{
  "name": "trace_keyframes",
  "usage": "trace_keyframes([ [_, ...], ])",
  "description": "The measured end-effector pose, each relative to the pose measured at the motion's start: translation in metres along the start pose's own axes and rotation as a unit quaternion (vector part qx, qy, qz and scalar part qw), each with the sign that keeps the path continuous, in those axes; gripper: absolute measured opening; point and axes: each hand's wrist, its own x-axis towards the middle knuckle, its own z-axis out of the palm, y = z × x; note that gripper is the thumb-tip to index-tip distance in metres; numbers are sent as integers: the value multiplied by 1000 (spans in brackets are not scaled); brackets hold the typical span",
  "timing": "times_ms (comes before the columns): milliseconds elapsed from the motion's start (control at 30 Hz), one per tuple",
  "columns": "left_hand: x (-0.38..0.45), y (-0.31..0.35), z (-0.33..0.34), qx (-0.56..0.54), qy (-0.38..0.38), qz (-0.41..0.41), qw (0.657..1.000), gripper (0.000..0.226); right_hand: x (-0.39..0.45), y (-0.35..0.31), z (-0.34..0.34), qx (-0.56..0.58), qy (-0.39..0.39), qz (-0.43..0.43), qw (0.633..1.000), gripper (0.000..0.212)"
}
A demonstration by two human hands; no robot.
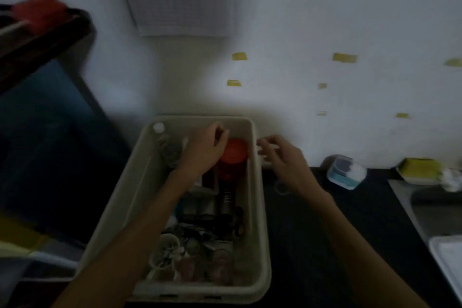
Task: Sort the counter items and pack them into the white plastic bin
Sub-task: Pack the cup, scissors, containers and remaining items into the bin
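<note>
The white plastic bin (257, 207) stands on the dark counter, against the wall. It holds a red-lidded jar (235, 151) at the far right, a small white-capped bottle (160, 130) at the far left, and several dark tools, cables and round pinkish items at the near end. My left hand (205, 150) reaches into the far end, its fingers curled round the upper left edge of the jar's red lid. My right hand (282, 157) hovers just outside the bin's right rim, fingers loosely spread and holding nothing.
On the counter to the right are a thin ring (281, 187), a clear box with a blue base (346, 171) and a yellow sponge in a holder (420, 170). A metal sink (430, 210) and a white tray (447, 257) sit far right. A dark shelf (42, 32) stands at the left.
</note>
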Motion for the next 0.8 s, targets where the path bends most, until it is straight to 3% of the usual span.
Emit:
trace_keyframes([
  [167, 12, 78, 83, 4, -98, 62, 993, 21, -27, 69, -102, -75, 73, 107, 989, 24],
  [333, 30, 121, 203, 14, -245, 46, 968, 26, -50, 157, -182, -151, 61, 196, 967, 25],
  [533, 48, 148, 323, 77, -302, 54, 949, 68, -37, 256, -233, -195, 0, 247, 949, 58],
  [700, 78, 143, 399, 51, -317, 9, 947, 103, -7, 299, -242, -191, -72, 246, 948, 84],
  [800, 91, 134, 432, 66, -366, 9, 928, 129, 1, 324, -240, -168, -107, 263, 944, 109],
])
